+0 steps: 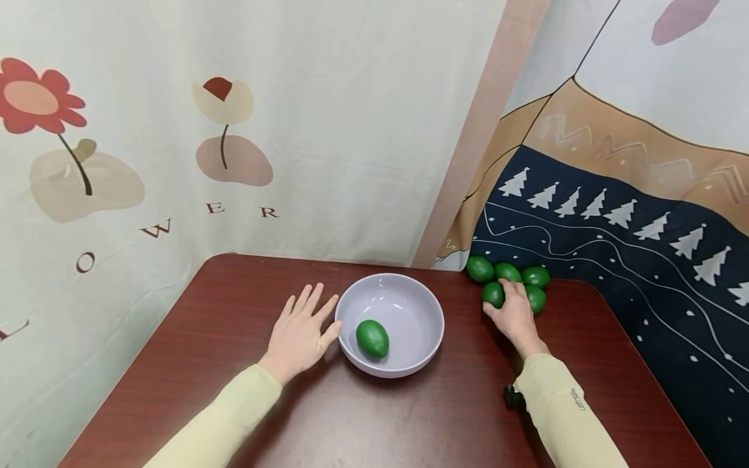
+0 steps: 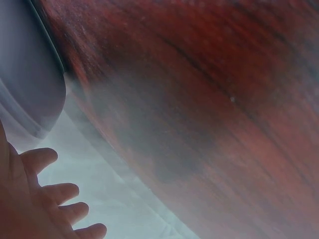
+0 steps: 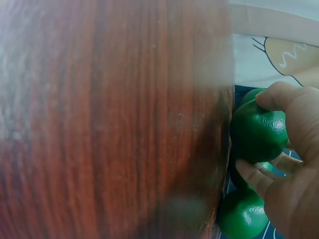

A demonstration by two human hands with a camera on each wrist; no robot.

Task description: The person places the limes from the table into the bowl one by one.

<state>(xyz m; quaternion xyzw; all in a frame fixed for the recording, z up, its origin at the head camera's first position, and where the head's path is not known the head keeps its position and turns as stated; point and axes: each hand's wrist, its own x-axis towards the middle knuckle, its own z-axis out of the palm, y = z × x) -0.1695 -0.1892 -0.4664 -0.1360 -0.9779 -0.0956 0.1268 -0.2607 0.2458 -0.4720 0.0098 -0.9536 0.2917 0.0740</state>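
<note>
A lavender bowl (image 1: 417,328) stands on the table, with one smooth, egg-shaped green fruit (image 1: 372,338) lying inside. My left hand (image 1: 300,339) is beside the bowl's left side, fingers straight and spread, the thumb at the rim. At the far right of the table, my right hand (image 1: 516,318) grips another green fruit (image 1: 493,296). In the right wrist view the thumb lies over this green fruit (image 3: 258,132) and fingers curl below it. Several more green fruits (image 1: 536,277) cluster around the right fingers, some partly hidden by the hand.
The dark red wooden table (image 1: 380,422) ends at the back against a pale flower-print curtain (image 1: 351,130). A navy cloth with white trees (image 1: 585,240) hangs along the right side, close behind the fruit cluster.
</note>
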